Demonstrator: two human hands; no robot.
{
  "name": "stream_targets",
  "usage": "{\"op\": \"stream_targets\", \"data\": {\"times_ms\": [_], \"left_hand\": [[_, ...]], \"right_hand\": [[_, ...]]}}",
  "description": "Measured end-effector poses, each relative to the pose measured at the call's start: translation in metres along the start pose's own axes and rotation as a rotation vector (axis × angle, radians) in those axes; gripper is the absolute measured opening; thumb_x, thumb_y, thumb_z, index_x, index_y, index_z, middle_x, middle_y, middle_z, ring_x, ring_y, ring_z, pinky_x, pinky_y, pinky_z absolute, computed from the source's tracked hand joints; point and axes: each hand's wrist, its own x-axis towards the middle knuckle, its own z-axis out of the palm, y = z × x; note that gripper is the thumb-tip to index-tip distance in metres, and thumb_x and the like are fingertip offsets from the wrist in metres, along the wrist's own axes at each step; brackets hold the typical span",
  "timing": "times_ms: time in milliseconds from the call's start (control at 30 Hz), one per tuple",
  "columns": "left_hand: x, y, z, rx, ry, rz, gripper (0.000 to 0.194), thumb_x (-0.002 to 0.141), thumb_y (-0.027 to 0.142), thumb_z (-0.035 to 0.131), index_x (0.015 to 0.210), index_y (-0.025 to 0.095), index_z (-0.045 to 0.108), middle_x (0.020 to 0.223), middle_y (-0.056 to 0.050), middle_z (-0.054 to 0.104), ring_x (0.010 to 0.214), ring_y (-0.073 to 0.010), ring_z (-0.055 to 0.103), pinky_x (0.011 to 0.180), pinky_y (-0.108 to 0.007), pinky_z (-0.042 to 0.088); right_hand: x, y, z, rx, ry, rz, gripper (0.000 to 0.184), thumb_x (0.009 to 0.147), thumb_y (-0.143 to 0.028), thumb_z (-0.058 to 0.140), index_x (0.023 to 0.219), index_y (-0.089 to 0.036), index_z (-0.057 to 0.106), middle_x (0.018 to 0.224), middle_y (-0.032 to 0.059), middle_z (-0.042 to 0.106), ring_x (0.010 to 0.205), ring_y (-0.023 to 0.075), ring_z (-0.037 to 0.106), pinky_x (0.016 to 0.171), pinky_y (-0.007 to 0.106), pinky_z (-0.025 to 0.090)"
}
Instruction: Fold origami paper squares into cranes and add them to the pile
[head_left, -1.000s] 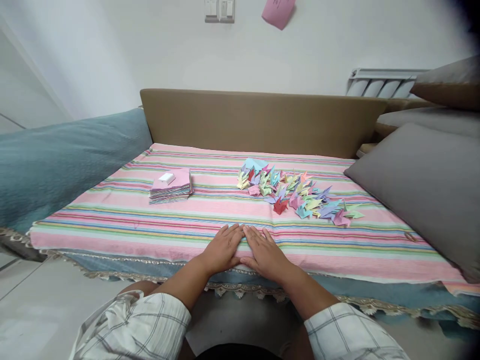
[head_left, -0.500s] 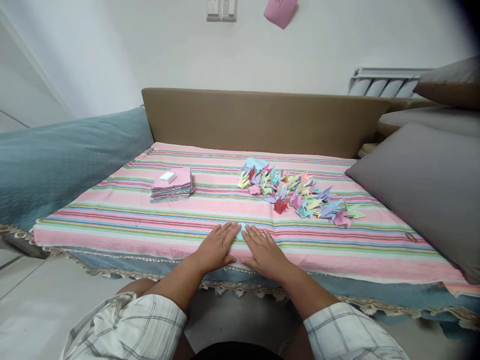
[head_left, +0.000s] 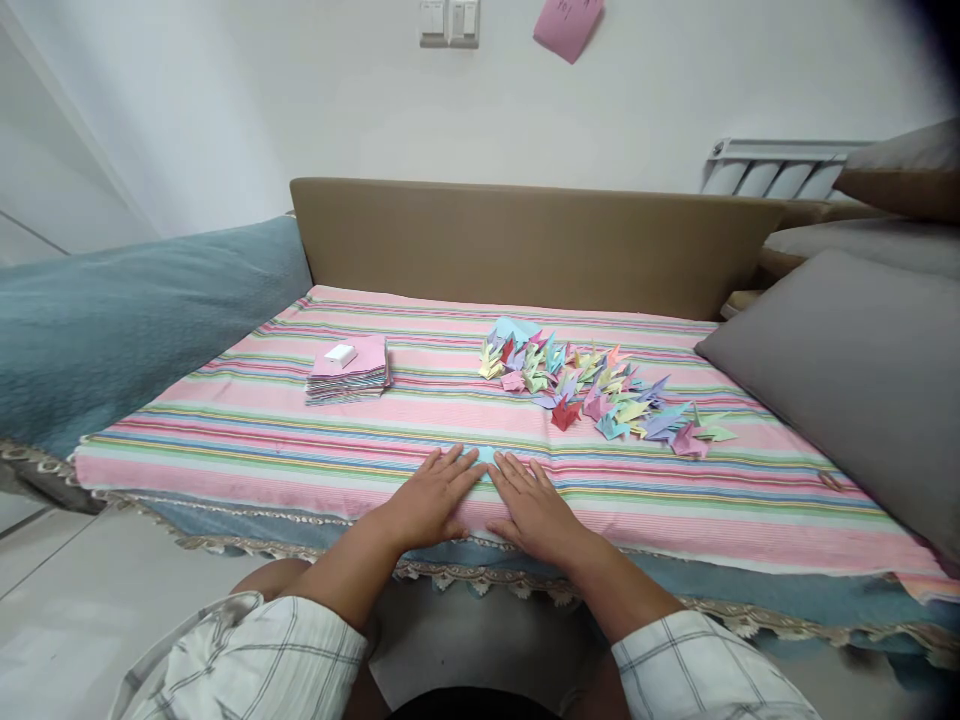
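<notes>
A small light-blue piece of paper [head_left: 486,456] lies on the striped cloth [head_left: 247,450] near the front edge of the seat, mostly covered by my fingers. My left hand [head_left: 433,500] rests flat with its fingers apart, the fingertips on the paper's left part. From the other side my right hand [head_left: 532,508] also lies flat, its fingertips pressing the paper's right part. How the paper is folded under the fingers cannot be made out.
Several colourful folded paper cranes [head_left: 600,390] are heaped beyond my right hand. At the left stands a stack of square paper [head_left: 349,385] with a small white object [head_left: 340,355] on top. Grey cushions [head_left: 855,390] fill the right end; a blue armrest [head_left: 165,320] bounds the left.
My left hand has shifted slightly left along the paper, and a little more of the blue shows between the hands. The whole view has drifted slightly. The right hand stays on the paper.
</notes>
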Motion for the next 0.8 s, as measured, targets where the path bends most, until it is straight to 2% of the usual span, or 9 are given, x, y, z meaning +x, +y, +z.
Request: {"op": "stream_targets", "data": {"times_ms": [100, 300, 600, 700, 800], "left_hand": [[0.000, 0.003, 0.000, -0.043, -0.031, 0.043, 0.083, 0.067, 0.030, 0.070, 0.138, 0.025, 0.026, 0.146, -0.012, 0.026, 0.135, -0.0293, 0.019, 0.108, -0.051, 0.017], [0.001, 0.005, -0.003, -0.018, -0.049, 0.019, 0.076, 0.065, 0.026, 0.071, 0.132, 0.023, 0.037, 0.146, -0.012, 0.028, 0.135, -0.0302, 0.022, 0.108, -0.050, 0.020], [0.002, -0.002, -0.004, -0.012, -0.036, 0.015, 0.070, 0.067, 0.032, 0.070, 0.131, 0.027, 0.040, 0.145, -0.009, 0.030, 0.133, -0.0292, 0.028, 0.106, -0.048, 0.025], [0.003, -0.006, -0.008, -0.048, 0.004, 0.024, 0.059, 0.070, 0.036, 0.068, 0.124, 0.024, 0.048, 0.141, -0.011, 0.037, 0.129, -0.0279, 0.036, 0.104, -0.043, 0.030], [0.008, -0.008, -0.010, -0.085, 0.101, 0.023, 0.037, 0.076, 0.034, 0.061, 0.112, 0.022, 0.058, 0.129, -0.009, 0.052, 0.117, -0.0246, 0.049, 0.098, -0.039, 0.036]], "right_hand": [[0.000, 0.001, 0.001, -0.007, 0.000, -0.006, 0.072, 0.083, -0.050, 0.046, 0.142, -0.015, 0.022, 0.149, 0.0113, 0.014, 0.138, 0.0236, 0.010, 0.110, 0.049, 0.010], [0.000, 0.001, 0.000, -0.009, -0.005, -0.013, 0.072, 0.082, -0.046, 0.050, 0.142, -0.018, 0.021, 0.149, 0.0106, 0.014, 0.138, 0.0235, 0.011, 0.110, 0.049, 0.011], [-0.005, 0.009, -0.016, 0.030, -0.045, -0.029, 0.063, 0.082, -0.039, 0.054, 0.139, -0.026, 0.030, 0.149, 0.0075, 0.018, 0.137, 0.0236, 0.014, 0.109, 0.045, 0.017], [-0.005, 0.012, -0.020, 0.045, -0.020, -0.038, 0.057, 0.083, -0.039, 0.053, 0.136, -0.025, 0.037, 0.147, 0.0083, 0.024, 0.136, 0.0250, 0.019, 0.107, 0.044, 0.022], [-0.002, 0.012, -0.021, 0.065, 0.059, -0.032, 0.043, 0.086, -0.040, 0.048, 0.127, -0.024, 0.049, 0.142, 0.0081, 0.037, 0.131, 0.0252, 0.031, 0.104, 0.042, 0.028]]}}
